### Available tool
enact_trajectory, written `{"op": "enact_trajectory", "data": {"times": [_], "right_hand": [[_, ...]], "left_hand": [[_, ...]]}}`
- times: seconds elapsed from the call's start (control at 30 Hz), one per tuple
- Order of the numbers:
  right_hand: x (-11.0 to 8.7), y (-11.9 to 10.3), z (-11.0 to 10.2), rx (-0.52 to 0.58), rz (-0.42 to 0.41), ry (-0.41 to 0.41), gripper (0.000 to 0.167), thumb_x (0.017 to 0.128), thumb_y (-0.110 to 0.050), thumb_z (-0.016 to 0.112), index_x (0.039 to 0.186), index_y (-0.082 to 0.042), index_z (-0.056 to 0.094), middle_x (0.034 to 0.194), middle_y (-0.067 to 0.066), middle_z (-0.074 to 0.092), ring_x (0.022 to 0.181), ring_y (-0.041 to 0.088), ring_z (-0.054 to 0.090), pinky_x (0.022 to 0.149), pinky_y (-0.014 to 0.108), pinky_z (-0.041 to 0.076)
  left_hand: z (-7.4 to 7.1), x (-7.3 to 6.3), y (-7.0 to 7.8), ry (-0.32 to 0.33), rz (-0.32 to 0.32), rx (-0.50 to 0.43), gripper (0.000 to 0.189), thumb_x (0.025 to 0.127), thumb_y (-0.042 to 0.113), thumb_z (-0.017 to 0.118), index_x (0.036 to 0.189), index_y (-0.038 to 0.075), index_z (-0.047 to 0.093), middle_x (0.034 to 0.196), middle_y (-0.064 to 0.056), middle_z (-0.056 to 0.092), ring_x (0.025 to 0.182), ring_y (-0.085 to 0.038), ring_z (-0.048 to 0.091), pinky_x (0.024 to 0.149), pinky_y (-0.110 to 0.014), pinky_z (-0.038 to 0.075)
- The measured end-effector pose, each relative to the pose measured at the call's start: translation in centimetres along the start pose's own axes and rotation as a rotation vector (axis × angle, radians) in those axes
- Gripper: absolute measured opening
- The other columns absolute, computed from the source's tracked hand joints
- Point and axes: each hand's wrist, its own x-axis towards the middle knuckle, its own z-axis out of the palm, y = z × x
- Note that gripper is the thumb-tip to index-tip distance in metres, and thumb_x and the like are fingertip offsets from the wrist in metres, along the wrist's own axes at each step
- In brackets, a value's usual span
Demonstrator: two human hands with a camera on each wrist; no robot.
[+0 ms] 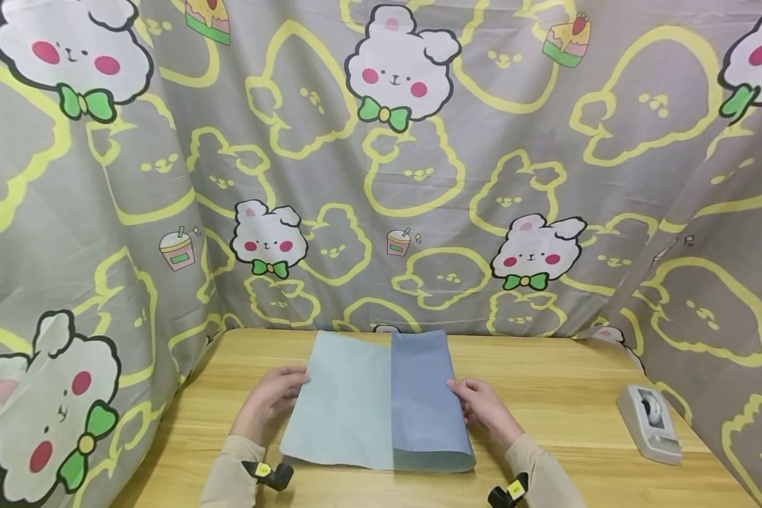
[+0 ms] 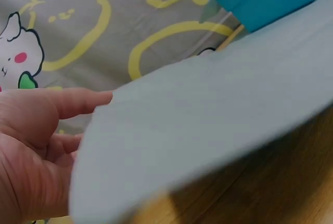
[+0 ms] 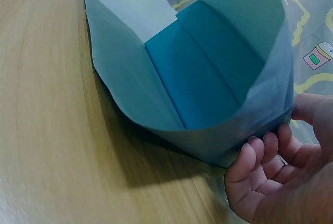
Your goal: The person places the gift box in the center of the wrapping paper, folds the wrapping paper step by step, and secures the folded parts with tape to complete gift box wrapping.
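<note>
Two-tone paper sheet: the sheet point(image 1: 349, 402) lies at the middle of the wooden surface point(image 1: 559, 370), its pale mint part to the left; its blue part point(image 1: 422, 402) is folded over from the right, and the near edge bows open at that fold.
Left hand: the left hand point(image 1: 274, 391) pinches the sheet's left edge, one digit at the rim and the others curled behind; the left wrist view shows that edge raised off the wood, with shadow beneath.
Right hand: the right hand point(image 1: 482, 406) grips the rounded fold, thumb over the blue side, fingertips bent against the outside of the curve.
Teal piece: a flat-sided teal piece point(image 3: 203, 73) shows inside the fold; whether it is a separate box, I cannot tell.
Tape dispenser: a grey tape dispenser point(image 1: 659, 446) with a roll stands at the right of the surface, well apart from the hands.
Sleeves: beige, each with a black wrist mount point(image 1: 278, 477) bearing a yellow label.
Curtain: grey fabric point(image 1: 432, 173) behind, printed with white rabbits, green bows and yellow outlines.
</note>
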Motion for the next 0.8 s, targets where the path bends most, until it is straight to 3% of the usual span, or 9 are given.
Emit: {"op": "enact_trajectory", "data": {"times": [0.2,0.43,0.8], "right_hand": [[0.0,0.0,0.0,-0.005,0.002,-0.001,0.036,0.094,-0.034,0.062,0.073,-0.01,0.046,0.062,-0.002,0.039,0.056,0.012,0.041,0.051,0.025,0.038],[-0.1,-0.1,0.0,-0.019,0.003,0.005,0.037,0.094,-0.037,0.062,0.075,-0.009,0.048,0.062,-0.002,0.041,0.056,0.013,0.043,0.052,0.025,0.04],[-0.1,0.0,0.0,-0.004,-0.002,-0.001,0.036,0.094,-0.035,0.062,0.072,-0.011,0.045,0.061,-0.003,0.042,0.055,0.011,0.042,0.05,0.024,0.039]], "left_hand": [[0.1,0.0,0.3,-0.068,0.009,-0.023,0.049,0.096,0.02,0.06,0.13,-0.013,0.048,0.1,-0.009,0.07,0.086,-0.015,0.068,0.075,-0.031,0.058],[0.7,-0.2,1.9,-0.109,0.048,-0.077,0.044,0.097,0.025,0.057,0.124,-0.008,0.05,0.09,0.0,0.068,0.08,-0.011,0.066,0.07,-0.025,0.057],[4.6,-0.8,6.3,-0.189,0.098,-0.316,0.01,0.097,0.016,0.055,0.103,0.008,0.055,0.09,0.002,0.062,0.08,-0.012,0.062,0.072,-0.025,0.055]]}}
